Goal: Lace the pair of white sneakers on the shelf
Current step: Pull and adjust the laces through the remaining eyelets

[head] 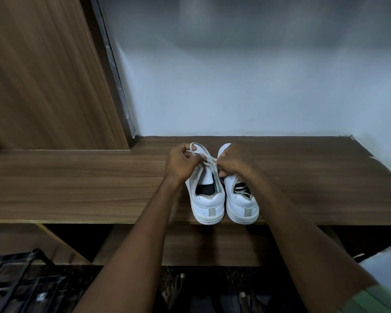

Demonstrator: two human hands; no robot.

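Two white sneakers point(225, 199) sit heels-out at the wooden shelf's point(99, 188) front edge (side by side). Over the left one, left hand point(182, 163) and right hand point(233, 162) each pinch its lace point(203, 152).

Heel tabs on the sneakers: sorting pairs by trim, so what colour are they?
Grey heel tabs on white sneakers, clearest in the head view.

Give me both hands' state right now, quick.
Left hand: pinching the lace loop over the left sneaker.
Right hand: curled, pinching the same lace near the knot.
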